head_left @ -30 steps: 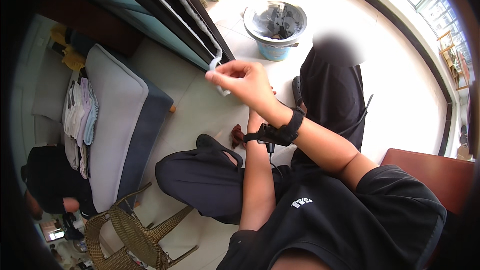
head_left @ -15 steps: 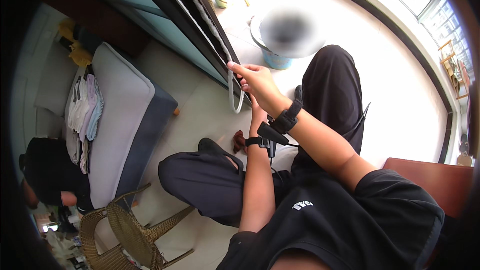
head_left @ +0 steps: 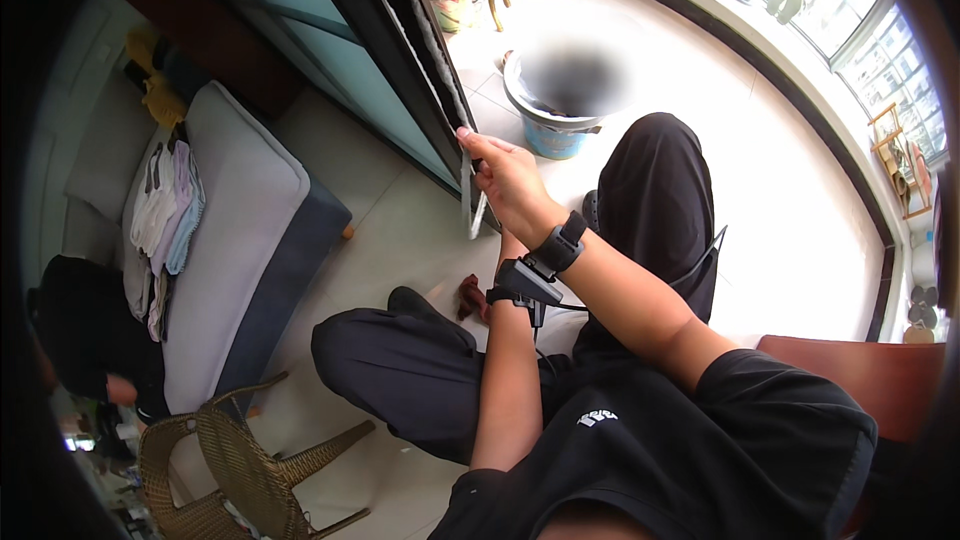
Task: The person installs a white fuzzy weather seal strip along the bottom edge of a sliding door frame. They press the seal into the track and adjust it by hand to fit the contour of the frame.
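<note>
A pale grey, fuzzy sealing strip (head_left: 467,180) runs down the edge of the dark-framed glass door (head_left: 395,55), and its lower end hangs loose in a bend. My right hand (head_left: 512,183) pinches the strip between thumb and fingers, right against the door edge. Beneath it, my left forearm (head_left: 512,340) reaches up toward the same lower part of the door. My left hand is mostly hidden behind my right hand and wrist, so its fingers cannot be made out. Black devices are strapped on both wrists.
A blue-and-white bucket (head_left: 555,135), partly blurred, stands beyond my knee. On the floor lies a reddish-brown crumpled thing (head_left: 473,300). Left are a wicker chair (head_left: 245,460), a grey sofa (head_left: 235,260) with clothes (head_left: 165,205), and another person (head_left: 95,335) in black. A brown-red seat (head_left: 850,380) is right.
My right hand stays pinched on the strip and has turned slightly. The strip's hanging loop looks narrower. My left hand has slipped further out of sight behind the right. The view has shifted slightly.
</note>
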